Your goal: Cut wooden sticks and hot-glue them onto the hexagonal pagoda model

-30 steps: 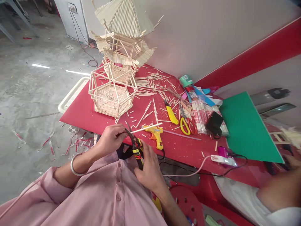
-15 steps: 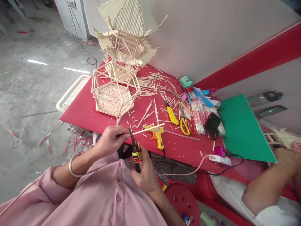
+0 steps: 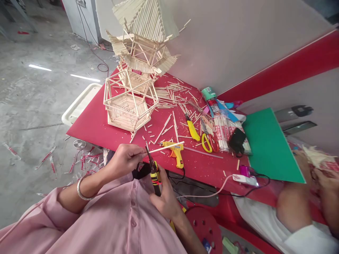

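My left hand [image 3: 124,158] pinches one end of a thin wooden stick [image 3: 166,147] that reaches right over the red table [image 3: 90,127]. My right hand [image 3: 165,197] is wrapped round the yellow-and-black handles of a pair of cutters [image 3: 153,169]. The cutter's jaws point up and close on the stick just right of my left fingers. A silver bangle [image 3: 81,188] sits on my left wrist. Behind the stick lies a yellow glue gun [image 3: 177,152].
A hexagonal stick frame [image 3: 128,106] and a tall stick tower [image 3: 143,38] stand at the table's far left. Loose sticks, a yellow knife [image 3: 192,129], scissors [image 3: 208,141], a green sheet [image 3: 270,148] and cables lie to the right. Another person's arm [image 3: 293,208] is at the right.
My hands, stick and cutters have kept their grip and barely shifted. The other person's arm at the right has moved up toward the green sheet.
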Demonstrator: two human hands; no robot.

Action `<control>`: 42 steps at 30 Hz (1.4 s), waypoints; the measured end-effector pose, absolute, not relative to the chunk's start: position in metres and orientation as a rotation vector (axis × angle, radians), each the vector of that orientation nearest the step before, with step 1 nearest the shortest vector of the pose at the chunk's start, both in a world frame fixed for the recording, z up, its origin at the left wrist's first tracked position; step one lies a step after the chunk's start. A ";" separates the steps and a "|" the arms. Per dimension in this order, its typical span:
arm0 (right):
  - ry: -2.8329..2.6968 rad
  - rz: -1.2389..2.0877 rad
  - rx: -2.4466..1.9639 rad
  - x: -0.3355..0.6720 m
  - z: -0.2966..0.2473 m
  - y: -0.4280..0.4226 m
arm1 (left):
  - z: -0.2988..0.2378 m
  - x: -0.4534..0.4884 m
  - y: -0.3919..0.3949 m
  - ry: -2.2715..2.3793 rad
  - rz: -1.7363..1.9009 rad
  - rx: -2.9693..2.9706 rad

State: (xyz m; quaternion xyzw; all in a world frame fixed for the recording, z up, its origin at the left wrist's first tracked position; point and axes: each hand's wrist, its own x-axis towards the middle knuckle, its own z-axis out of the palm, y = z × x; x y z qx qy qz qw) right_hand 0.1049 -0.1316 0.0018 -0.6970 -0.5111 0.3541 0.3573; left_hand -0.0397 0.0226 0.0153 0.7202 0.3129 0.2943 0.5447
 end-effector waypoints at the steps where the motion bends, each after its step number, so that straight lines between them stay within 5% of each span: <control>1: -1.333 0.906 -1.805 0.106 0.002 -0.132 | 0.016 -0.040 0.024 0.725 0.670 1.685; 23: -1.183 0.963 -1.883 0.110 0.000 -0.122 | -0.003 -0.039 0.035 0.948 0.576 1.320; 31: -1.448 0.321 -2.241 0.208 0.023 -0.081 | -0.029 -0.042 0.048 1.085 0.791 2.010; 42: -1.811 0.194 -2.582 0.340 0.001 0.025 | -0.045 -0.018 0.076 0.912 0.940 1.938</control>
